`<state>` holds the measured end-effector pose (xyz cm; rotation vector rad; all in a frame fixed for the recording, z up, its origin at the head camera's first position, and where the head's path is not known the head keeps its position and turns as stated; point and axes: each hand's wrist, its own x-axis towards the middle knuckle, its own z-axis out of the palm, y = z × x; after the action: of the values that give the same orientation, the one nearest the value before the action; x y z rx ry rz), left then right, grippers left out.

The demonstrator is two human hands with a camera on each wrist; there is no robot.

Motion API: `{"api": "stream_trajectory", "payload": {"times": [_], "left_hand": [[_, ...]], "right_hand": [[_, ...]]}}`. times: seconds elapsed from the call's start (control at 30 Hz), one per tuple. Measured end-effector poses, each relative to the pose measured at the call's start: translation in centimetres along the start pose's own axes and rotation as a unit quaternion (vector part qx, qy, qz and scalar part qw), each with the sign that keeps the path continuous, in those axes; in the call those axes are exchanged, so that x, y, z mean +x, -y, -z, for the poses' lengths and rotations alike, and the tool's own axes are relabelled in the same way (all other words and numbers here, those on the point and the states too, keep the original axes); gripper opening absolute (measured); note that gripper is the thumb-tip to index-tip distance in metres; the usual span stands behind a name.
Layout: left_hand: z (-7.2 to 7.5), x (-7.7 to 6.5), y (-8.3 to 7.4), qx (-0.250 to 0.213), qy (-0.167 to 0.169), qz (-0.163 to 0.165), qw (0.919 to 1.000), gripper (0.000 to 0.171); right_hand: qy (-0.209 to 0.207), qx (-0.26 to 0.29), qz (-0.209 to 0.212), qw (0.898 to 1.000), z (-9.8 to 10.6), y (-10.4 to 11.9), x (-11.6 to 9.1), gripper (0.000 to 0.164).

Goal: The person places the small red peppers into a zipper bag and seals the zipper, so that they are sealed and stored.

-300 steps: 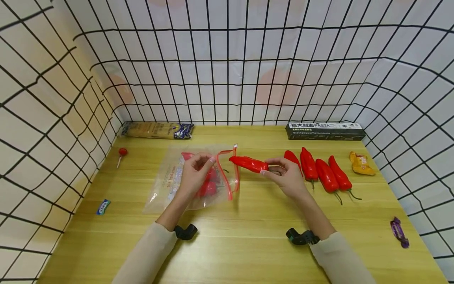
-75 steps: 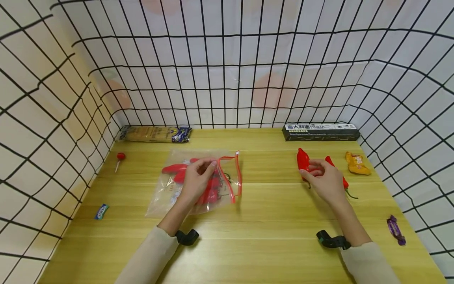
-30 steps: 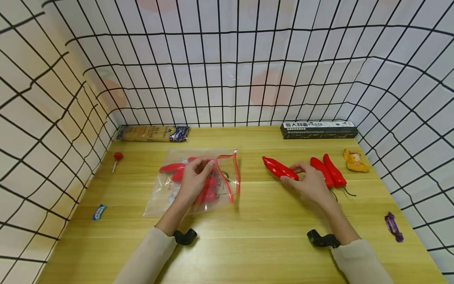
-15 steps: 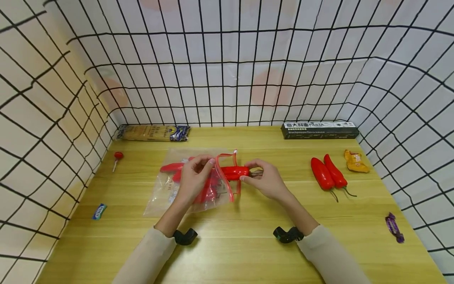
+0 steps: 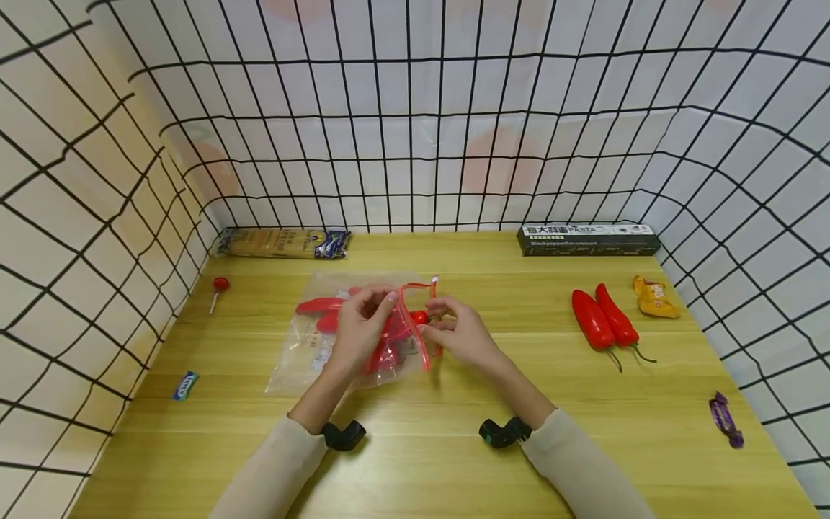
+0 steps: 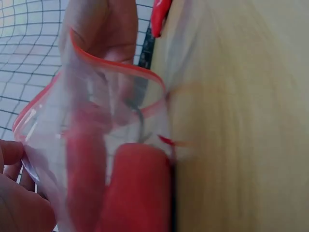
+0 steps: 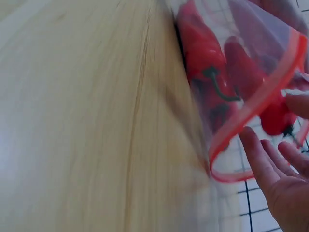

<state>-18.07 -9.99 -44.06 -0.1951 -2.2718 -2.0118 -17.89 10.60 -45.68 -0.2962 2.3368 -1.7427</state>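
A clear zip bag (image 5: 288, 364) with a red-edged mouth lies on the table, several red chili peppers (image 5: 318, 305) inside it. My left hand (image 5: 359, 324) pinches the bag's upper side near the mouth. At the opening is my right hand (image 5: 463, 335), fingers around the stem end of a red pepper (image 5: 420, 317) that lies mostly inside. In the right wrist view this pepper's stem (image 7: 288, 130) shows free between spread fingers (image 7: 258, 154). Two more peppers, one wide (image 5: 591, 318) and one slim (image 5: 616, 316), lie side by side at the right.
A noodle packet (image 5: 282, 244) lies back left, and a black pasta box (image 5: 588, 240) back right. At the sides are a lollipop (image 5: 220, 285), a blue-green sweet (image 5: 186, 386), a yellow packet (image 5: 655, 298) and a purple sweet (image 5: 726, 419). Black wire grid (image 5: 441, 115) surrounds the table.
My right hand has carried a red pepper from the right-hand group leftward into the bag's mouth; it now sits deeper. Fewer peppers lie at the right. My left hand stays on the bag.
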Motion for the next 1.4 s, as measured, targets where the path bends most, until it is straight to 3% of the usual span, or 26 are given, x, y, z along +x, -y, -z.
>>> {"api": "stream_trajectory", "payload": {"times": [0.1,0.37,0.6,0.77,1.07,1.27,1.4], "left_hand": [[-0.2,-0.2,-0.3,-0.014,0.005,0.02,0.9997,0.022],[-0.1,-1.0,-2.3,-0.028,0.004,0.029,0.9992,0.02],[-0.1,-0.9,-2.3,-0.039,0.007,0.026,0.9989,0.021],[0.0,-0.9,-2.2,-0.032,0.008,0.024,0.9992,0.021],[0.1,0.0,0.3,-0.03,0.006,0.024,0.9992,0.023],[0.0,0.0,0.4,-0.006,0.0,-0.001,1.0,0.027],[0.0,0.0,0.3,-0.005,-0.001,-0.012,0.9999,0.028]], "right_hand": [[0.001,0.006,-0.001,1.0,0.8,0.0,-0.8,0.053],[-0.022,0.037,0.088,0.995,3.4,1.3,-4.3,0.043],[-0.001,0.02,0.092,0.996,3.8,1.2,-8.0,0.035],[0.027,0.048,0.08,0.995,2.8,1.1,-9.5,0.035],[0.041,0.131,0.085,0.987,1.8,1.5,-8.7,0.044],[0.043,0.204,0.095,0.973,1.3,2.2,-6.2,0.057],[0.044,0.216,0.1,0.97,0.4,2.4,-4.4,0.062]]}}
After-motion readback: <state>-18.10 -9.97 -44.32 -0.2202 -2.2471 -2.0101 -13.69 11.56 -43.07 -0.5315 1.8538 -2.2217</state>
